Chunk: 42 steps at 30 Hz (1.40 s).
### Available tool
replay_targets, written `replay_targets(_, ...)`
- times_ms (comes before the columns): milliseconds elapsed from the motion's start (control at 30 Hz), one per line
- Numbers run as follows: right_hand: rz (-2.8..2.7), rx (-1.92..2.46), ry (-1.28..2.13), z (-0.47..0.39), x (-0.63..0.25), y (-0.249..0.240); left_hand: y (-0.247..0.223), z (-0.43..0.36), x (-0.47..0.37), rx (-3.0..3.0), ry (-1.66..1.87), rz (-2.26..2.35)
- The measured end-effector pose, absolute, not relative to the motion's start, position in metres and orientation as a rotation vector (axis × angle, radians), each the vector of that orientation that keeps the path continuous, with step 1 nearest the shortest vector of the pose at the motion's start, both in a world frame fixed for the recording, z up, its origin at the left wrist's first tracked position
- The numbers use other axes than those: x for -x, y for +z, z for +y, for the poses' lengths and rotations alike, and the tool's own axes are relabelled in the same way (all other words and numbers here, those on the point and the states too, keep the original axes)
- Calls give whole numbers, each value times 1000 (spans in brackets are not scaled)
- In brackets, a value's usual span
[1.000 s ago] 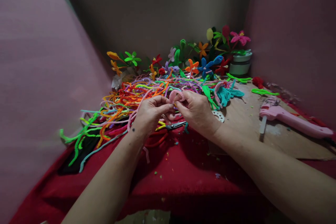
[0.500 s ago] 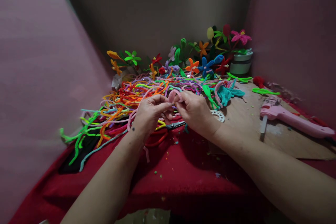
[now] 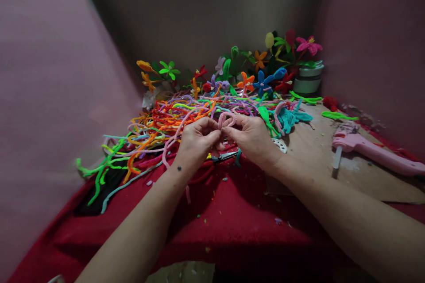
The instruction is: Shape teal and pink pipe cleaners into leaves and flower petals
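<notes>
A pink pipe cleaner (image 3: 229, 116) is bent into a small loop that stands up between my fingertips. My left hand (image 3: 200, 140) pinches its base from the left. From the right, my right hand (image 3: 251, 138) closes thumb and finger on the same piece, its knuckles facing up. The two hands nearly touch. Just below them lie scissors (image 3: 225, 156), partly covered by the hands. Behind spreads a heap of colourful pipe cleaners (image 3: 179, 117).
Pipe-cleaner flowers (image 3: 262, 83) stand along the back wall, with a white pot (image 3: 308, 78) at right. A pink glue gun (image 3: 375, 148) rests on cardboard (image 3: 308, 141). A white ring (image 3: 279, 145) lies beside my right hand. Red cloth (image 3: 232, 212) covers the table.
The pink loop now stands more open and is less covered by the fingers. Both hands have shifted slightly right in the view, and the whole scene has moved a little with the camera.
</notes>
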State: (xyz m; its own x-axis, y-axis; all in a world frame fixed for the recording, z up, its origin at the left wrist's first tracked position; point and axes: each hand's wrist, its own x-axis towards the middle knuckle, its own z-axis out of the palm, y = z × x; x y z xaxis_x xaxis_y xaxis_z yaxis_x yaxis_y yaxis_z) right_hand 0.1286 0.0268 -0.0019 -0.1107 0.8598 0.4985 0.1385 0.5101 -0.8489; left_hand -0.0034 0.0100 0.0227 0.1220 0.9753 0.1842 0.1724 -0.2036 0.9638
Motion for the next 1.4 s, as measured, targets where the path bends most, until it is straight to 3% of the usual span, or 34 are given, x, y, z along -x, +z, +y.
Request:
replay_targets(233, -1296, 762, 1217, 24, -129, 7, 23, 14, 6, -1431, 1214, 1097)
replay_targets(567, -1147, 832, 1234, 23, -128, 4, 19, 12, 4, -1417, 1287, 1085)
replay_targets(1100, -1175, 821, 1289, 28, -128, -3, 15, 22, 13, -1290, 1114, 974)
replay_targets(1400, -1085, 592, 1618, 30, -131, 1, 16, 16, 8, -1401, 1065, 1111)
